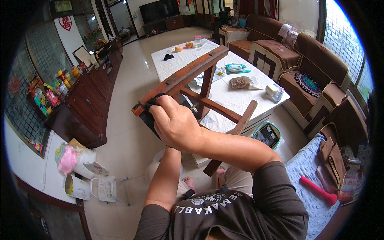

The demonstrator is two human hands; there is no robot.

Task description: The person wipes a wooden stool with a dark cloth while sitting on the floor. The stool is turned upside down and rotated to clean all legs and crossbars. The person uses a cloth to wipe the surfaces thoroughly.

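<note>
A reddish-brown wooden stool (183, 78), seen tilted with its legs and crossbars showing, is held up in front of me, over the near part of the white-covered table. My right hand (178, 124) grips a bunched black cloth (154, 102) and presses it on the stool's long wooden edge, near the left end. My left forearm rises from below and passes behind the right hand, which hides my left hand; what that hand touches does not show. A dark flat part of the stool runs down behind my right hand's fingers.
On the white-covered table (168, 67) lie fruit, a lidded glass jar (198, 41), a wipes pack (235, 67) and a bag of brown food (241, 82). A basket (279, 141) stands below on the right. Brown sofas line the right; a small chair (103, 187) stands lower left.
</note>
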